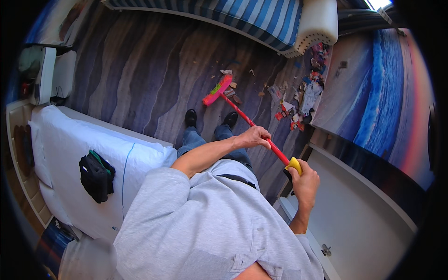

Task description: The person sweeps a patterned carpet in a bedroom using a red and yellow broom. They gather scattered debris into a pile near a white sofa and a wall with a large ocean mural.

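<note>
My left hand [252,137] grips the middle of the red handle of a push broom. My right hand [306,176] is closed around the upper end of the handle, with a yellow cloth or sponge [295,165] in its grip. The broom head [217,90], with pink and green bristles, rests on the wavy-patterned floor ahead of my feet. Scraps of paper and crumbs lie right beside the bristles. A larger heap of litter [297,101], with wrappers, plastic and bits of paper, is spread to the right of the broom, along the wall.
A blue-and-white striped sofa [245,17] stands at the top. On the left is a bed with a white cover [140,168], and dark folded clothes [97,176] lie on it. A white chair [63,75] stands beyond the bed. An open white door or panel [353,199] is at right.
</note>
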